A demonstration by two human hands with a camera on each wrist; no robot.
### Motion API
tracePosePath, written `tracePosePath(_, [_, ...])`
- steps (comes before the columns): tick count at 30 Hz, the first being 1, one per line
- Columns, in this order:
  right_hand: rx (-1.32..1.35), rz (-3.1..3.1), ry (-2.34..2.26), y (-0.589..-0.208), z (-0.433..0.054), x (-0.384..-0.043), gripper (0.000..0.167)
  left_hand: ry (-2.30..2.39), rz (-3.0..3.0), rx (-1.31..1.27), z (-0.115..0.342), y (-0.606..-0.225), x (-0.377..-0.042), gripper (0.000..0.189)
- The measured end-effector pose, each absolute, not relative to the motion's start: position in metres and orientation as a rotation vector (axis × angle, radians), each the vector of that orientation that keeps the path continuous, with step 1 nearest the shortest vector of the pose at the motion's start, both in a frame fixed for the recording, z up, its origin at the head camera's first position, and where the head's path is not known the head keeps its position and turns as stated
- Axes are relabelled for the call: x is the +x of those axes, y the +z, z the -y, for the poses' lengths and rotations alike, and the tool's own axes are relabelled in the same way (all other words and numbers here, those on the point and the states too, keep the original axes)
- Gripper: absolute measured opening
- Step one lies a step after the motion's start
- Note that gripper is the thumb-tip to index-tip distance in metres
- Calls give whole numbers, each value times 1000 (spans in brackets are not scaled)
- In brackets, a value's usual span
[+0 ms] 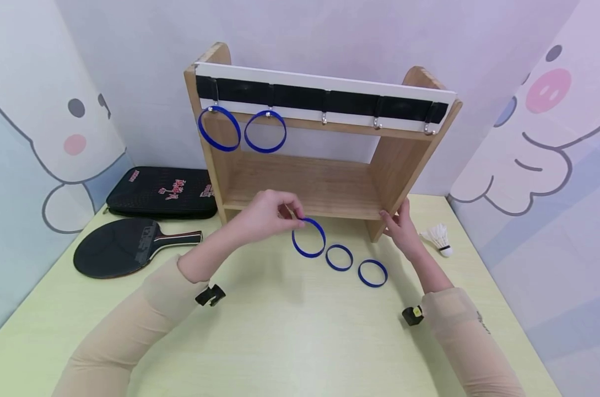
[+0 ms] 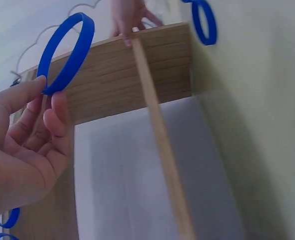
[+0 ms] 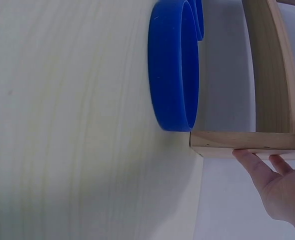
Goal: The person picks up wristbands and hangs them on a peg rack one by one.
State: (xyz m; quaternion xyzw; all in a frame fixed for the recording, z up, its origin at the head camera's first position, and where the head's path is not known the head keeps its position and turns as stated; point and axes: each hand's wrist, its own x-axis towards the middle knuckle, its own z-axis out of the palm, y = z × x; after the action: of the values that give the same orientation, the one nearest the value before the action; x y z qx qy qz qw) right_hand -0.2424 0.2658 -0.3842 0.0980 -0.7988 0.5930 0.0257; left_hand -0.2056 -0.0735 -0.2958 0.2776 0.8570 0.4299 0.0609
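Head view: five blue bands counted, and five hooks along the black strip on the wooden shelf. Two hooks carried a band each: the first hung band at the far left, the second hung band just beside it. The third hook, fourth hook and fifth hook were bare. Judged from this count, two bands were placed and three were not: one in hand, two on the table.

Left hand: thumb and fingertip pinched the held band at its rim, the remaining fingers curled below without touching it as far as could be told. The held band sat at the fingertips, off the table, in front of the shelf and lower than the hooks.

The middle band and the right-hand band lay flat, apart from each other, between the two hands.

Right hand: thumb at the front edge of the shelf's right side panel, fingers against its outer face, gripping it.
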Motion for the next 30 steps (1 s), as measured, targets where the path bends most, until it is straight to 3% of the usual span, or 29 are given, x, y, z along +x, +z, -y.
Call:
tracePosePath(16, [290, 2484, 1805, -400, -275, -255, 62, 1803, -2521, 641, 80, -243, -196, 16])
tracePosePath(30, [292, 2501, 1799, -387, -268, -245, 61, 2528, -2279, 659, 65, -237, -206, 17])
